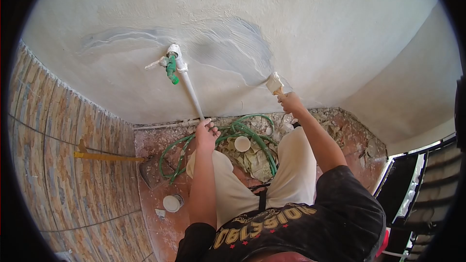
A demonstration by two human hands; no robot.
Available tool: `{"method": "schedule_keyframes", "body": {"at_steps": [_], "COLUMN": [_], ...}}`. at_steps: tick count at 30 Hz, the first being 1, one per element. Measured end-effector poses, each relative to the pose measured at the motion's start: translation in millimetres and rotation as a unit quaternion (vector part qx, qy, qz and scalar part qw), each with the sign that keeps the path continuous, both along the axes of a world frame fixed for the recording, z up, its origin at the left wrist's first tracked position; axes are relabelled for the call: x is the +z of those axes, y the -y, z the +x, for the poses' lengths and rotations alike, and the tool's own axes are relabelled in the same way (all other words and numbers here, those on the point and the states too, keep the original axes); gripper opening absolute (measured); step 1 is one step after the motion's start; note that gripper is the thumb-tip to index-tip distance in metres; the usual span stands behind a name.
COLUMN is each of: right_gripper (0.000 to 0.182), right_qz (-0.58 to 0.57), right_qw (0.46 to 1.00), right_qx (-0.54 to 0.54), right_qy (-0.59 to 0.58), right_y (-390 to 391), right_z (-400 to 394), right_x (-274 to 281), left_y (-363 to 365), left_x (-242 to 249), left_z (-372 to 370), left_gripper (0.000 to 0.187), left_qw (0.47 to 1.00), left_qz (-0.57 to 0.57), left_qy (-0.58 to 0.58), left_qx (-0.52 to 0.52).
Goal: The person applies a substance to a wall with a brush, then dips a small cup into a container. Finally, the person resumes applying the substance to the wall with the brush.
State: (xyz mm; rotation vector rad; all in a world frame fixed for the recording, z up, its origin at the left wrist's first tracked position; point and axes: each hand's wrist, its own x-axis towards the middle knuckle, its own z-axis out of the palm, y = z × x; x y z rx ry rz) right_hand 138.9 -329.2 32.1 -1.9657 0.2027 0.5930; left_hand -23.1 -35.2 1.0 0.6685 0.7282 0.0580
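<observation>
My right hand (290, 103) is wrapped around the handle of a paintbrush (274, 83), whose pale, coated bristles are against the wall (310, 29). Beside the brush lies the edge of a grey, wet-looking patch (233, 43) with swirled strokes. Low in front of the wall, my left hand (207, 135) hangs loosely curled, its fingers apart and nothing in them. It overlaps the foot of a white pipe (191, 90). At the pipe's top sits a green tap (171, 69) with a white-smeared handle.
A green hose (265, 151) coils on the littered floor around a white cup (242, 143) and crumpled sheets (256, 165). Another white container (173, 203) stands left of my legs. A yellow handle (109, 156) leans by the stone-clad wall (73, 165). A dark slatted gate (412, 189) is at right.
</observation>
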Motion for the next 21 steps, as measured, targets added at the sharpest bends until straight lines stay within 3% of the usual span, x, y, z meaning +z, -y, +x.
{"method": "schedule_keyframes", "body": {"at_steps": [1,3,5,9,10,12,13,15,17,21], "right_gripper": [0.024,0.025,0.025,0.032,0.032,0.035,0.035,0.038,0.039,0.039], "right_qz": [0.0,0.131,0.18,0.224,0.225,0.187,0.187,0.055,-0.02,-0.033], "right_qw": [1.0,0.991,0.983,0.953,0.952,0.937,0.937,0.878,0.863,0.981], "right_qx": [-0.001,0.015,0.033,0.144,0.145,0.131,0.129,0.114,0.068,0.013], "right_qy": [0.001,-0.013,0.012,0.147,0.146,0.265,0.264,0.461,0.5,0.19], "right_y": [-7,-25,-50,-91,-102,-115,-114,-109,-86,-16], "right_z": [-2,-1,-7,-17,-18,-20,-18,-8,3,4], "right_x": [17,56,120,205,215,226,218,179,121,13], "left_y": [0,2,3,3,1,0,0,0,0,1], "left_x": [1,3,5,4,2,-1,0,3,1,2], "left_z": [0,1,1,0,0,0,-1,-1,0,0], "left_gripper": [0.012,0.008,0.008,0.009,0.009,0.009,0.009,0.009,0.008,0.008], "left_qw": [1.0,1.0,1.0,1.0,1.0,1.0,1.0,1.0,1.0,1.0], "left_qz": [0.0,-0.004,-0.001,0.012,0.013,-0.001,-0.001,-0.012,-0.006,-0.004], "left_qy": [0.001,-0.004,-0.005,-0.013,-0.013,-0.001,-0.002,-0.009,-0.004,-0.006], "left_qx": [-0.001,0.004,0.007,0.006,0.008,0.017,0.015,0.013,0.01,0.009]}}
